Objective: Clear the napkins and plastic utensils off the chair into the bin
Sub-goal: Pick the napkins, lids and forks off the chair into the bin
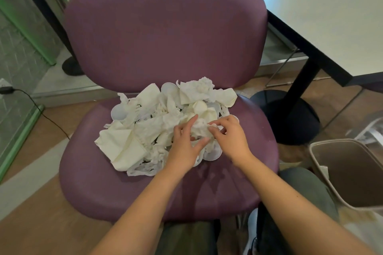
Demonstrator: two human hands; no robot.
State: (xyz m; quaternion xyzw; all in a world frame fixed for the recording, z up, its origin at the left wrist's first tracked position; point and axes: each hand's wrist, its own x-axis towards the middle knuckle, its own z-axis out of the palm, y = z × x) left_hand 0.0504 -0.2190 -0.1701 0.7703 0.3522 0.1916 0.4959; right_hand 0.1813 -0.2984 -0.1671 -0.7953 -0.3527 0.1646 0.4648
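Observation:
A heap of crumpled white napkins [132,141] mixed with white plastic spoons and forks [120,113] covers the middle of the purple chair seat [116,192]. Both my hands are on the right part of the heap. My left hand [184,145] curls its fingers and thumb around a crumpled napkin [200,128]. My right hand [230,136] pinches the same wad from the right side. The beige bin [323,167] stands open on the floor to the right of the chair, with a scrap of white inside.
A white table [323,33] on a black pedestal base [290,118] stands at the back right, close behind the bin. A black cable [41,109] runs over the floor at the left. My knee [306,188] sits between chair and bin.

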